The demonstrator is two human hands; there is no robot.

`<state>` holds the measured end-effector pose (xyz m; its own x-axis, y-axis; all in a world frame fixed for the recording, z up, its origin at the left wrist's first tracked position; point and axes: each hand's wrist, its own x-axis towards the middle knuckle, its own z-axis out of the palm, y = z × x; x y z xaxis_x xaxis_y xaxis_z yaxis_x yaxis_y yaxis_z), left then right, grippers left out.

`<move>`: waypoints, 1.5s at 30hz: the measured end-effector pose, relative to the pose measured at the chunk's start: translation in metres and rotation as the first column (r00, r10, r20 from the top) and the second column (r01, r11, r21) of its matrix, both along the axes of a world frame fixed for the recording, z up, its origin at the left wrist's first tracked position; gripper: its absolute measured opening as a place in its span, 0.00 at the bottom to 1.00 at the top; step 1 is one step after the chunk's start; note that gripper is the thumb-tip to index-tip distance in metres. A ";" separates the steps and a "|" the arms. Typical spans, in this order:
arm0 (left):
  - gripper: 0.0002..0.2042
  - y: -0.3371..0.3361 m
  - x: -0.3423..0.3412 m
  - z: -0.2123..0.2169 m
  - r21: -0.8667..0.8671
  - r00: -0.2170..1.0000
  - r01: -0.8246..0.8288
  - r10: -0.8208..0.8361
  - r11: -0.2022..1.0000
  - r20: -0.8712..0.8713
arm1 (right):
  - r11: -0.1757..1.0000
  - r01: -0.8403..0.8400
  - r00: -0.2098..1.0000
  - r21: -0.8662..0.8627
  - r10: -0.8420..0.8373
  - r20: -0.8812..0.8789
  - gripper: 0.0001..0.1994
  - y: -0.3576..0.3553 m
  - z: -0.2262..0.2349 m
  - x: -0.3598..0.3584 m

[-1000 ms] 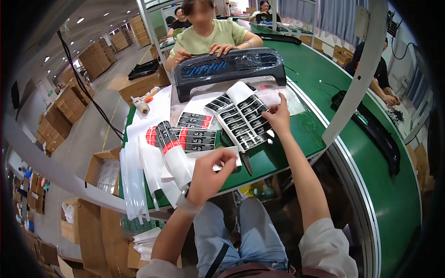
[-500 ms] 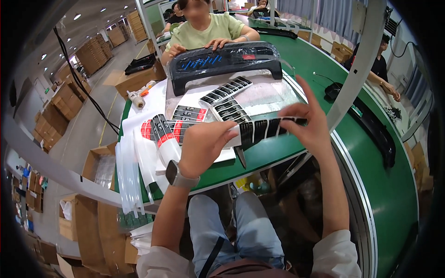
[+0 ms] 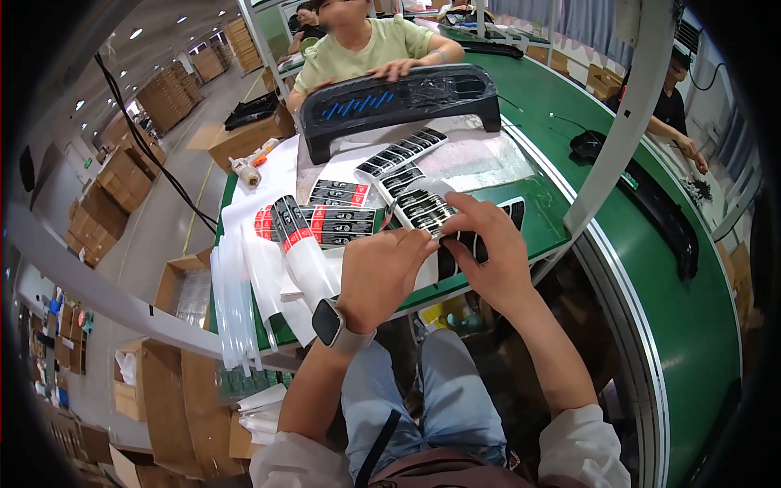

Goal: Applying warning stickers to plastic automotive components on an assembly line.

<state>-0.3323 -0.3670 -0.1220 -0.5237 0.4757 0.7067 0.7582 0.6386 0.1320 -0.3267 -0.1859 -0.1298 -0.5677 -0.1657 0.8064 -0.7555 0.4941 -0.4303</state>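
Black strip (image 3: 480,246): held at the table (image 3: 543,220), near its closest edge, much of its surface being covered by fingers.
Long axis: apparently run from 8 o'clock to 2 o'clock, the far end being seen past the right knuckles.
Left hand (image 3: 389,264): thumb and forefinger closed on the 8 o'clock end; from here the strip is extended toward 2 o'clock.
Right hand (image 3: 495,259): placed across the strip's middle, fingertips brought close beside the left ones; whether anything is pinched between them cannot be told.
Nearer hand: the 8 o'clock end is reached by both; the 2 o'clock end is nearer the right.
Sheet (image 3: 423,208): laid at 11 o'clock from the meeting fingertips, partly hidden by the right hand.
Red-ended labels (image 3: 340,226): spread at 11 o'clock from the left hand.
Panel (image 3: 399,107): stood beyond the sheet, toward 12 o'clock, its top touched by a co-worker's hand (image 3: 396,68).
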 end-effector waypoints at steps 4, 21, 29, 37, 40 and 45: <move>0.08 0.002 -0.010 -0.012 0.182 0.951 -0.100 0.040 0.978 0.306 | 0.999 0.048 0.990 -0.023 -0.051 -0.131 0.27 0.003 -0.009 -0.006; 0.12 0.002 -0.028 -0.013 0.356 0.924 0.187 -0.287 0.916 0.252 | 0.997 0.018 0.919 -0.081 0.016 0.394 0.41 0.031 0.024 0.014; 0.07 -0.001 0.006 -0.015 0.432 0.865 -0.020 -0.201 0.902 0.459 | 0.997 -0.060 0.951 0.051 0.042 0.306 0.40 0.008 0.024 0.025; 0.06 0.016 0.024 -0.042 0.975 0.555 -0.210 -0.830 -0.069 0.061 | 0.599 0.040 0.862 -0.800 0.383 0.331 0.41 0.006 -0.014 0.038; 0.07 0.021 0.035 -0.048 0.982 0.557 -0.189 -0.823 0.006 0.112 | 0.525 -0.008 0.832 -0.851 0.476 0.285 0.40 0.002 -0.018 0.045; 0.09 0.028 0.045 -0.045 0.973 0.572 -0.184 -0.790 0.138 0.220 | 0.577 0.008 0.835 -0.817 0.445 0.322 0.39 -0.002 -0.020 0.050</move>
<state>-0.2875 -0.3393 -0.1668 -0.9521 0.0571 0.3005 0.2107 -0.5896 0.7797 -0.2766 -0.1878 -0.1496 -0.9186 0.2038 0.3385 -0.3910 -0.3456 -0.8530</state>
